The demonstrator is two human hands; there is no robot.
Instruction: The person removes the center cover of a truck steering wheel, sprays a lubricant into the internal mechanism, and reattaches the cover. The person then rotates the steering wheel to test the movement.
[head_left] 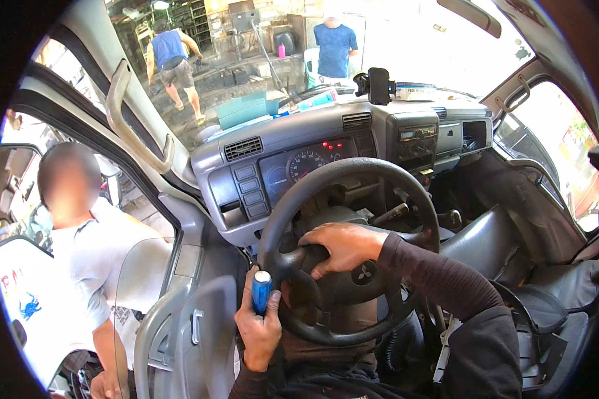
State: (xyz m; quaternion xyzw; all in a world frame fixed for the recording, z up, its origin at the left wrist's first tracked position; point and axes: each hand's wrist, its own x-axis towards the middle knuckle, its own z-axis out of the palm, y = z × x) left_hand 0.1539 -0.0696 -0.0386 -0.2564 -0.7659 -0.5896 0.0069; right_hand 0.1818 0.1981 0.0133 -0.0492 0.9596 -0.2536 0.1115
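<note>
My left hand [259,332] is closed around a blue-handled screwdriver [261,292], just outside the lower left of the steering wheel [349,167]. The handle's pale round end points up. Its shaft is hidden, so the tool's kind is told from the handle alone. Reaching in from the right, my right hand [346,245] lies over the left part of the wheel's middle. Its fingers and thumb curl around the dark left spoke [301,269], and the fingertips are partly hidden. The centre pad [364,274] shows under my right wrist.
Behind the wheel are the instrument cluster [299,166] and a stalk [389,214]. A phone holder [379,86] stands on the dashboard. A person in a light shirt [113,246] stands by the door [180,332] at left. Two more people are beyond the windscreen. Black seats [482,246] lie right.
</note>
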